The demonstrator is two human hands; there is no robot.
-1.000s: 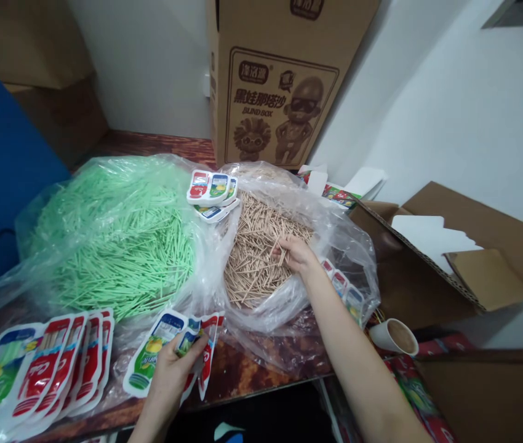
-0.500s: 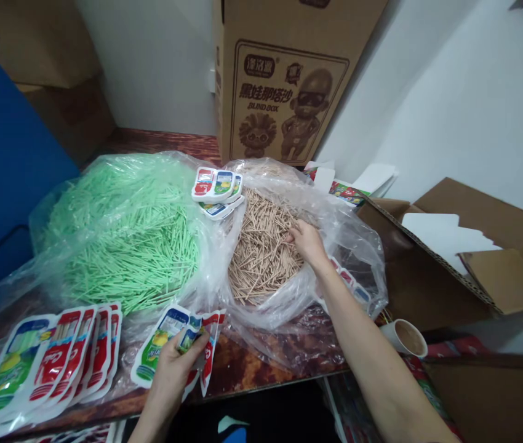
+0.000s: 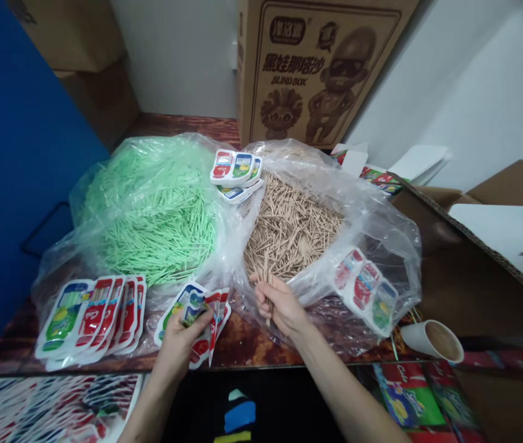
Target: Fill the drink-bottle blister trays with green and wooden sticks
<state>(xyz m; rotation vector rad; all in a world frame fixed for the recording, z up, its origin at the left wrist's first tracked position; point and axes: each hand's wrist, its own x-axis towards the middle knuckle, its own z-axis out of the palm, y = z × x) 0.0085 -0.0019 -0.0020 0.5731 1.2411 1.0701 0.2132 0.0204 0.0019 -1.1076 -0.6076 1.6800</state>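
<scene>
The right hand [image 3: 284, 306] has its fingers closed round a small bunch [image 3: 268, 312] of tan sticks, just on the near side of the heap [image 3: 293, 227]. The left hand [image 3: 181, 335] pinches a packet [image 3: 192, 306] between thumb and fingers; whether it is one or more, I cannot tell.

The likeliest trouble is sticks sliding out: the bunch looks unevenly gathered, its tips poke out at different heights past the right fingers, and a slackened grip would probably drop some on the table [image 3: 243, 344] or back in the heap. The bag [image 3: 372, 197], loose film around the heap and just beside the right wrist, might snag on it. Too hard a squeeze from the left thumb could crease the packet, which seems thin. The cup [image 3: 421, 337], well to the right of the right fingers, might tip if the forearm swings wide.

The bunch's long axis runs near to far: one end points from the right fingers toward the heap, the other toward the table's near edge, with a few sticks fanned askew. The packet slants, its upper end leaning away from the body and a little toward the right hand; its lower part is hidden by the left fingers.
</scene>
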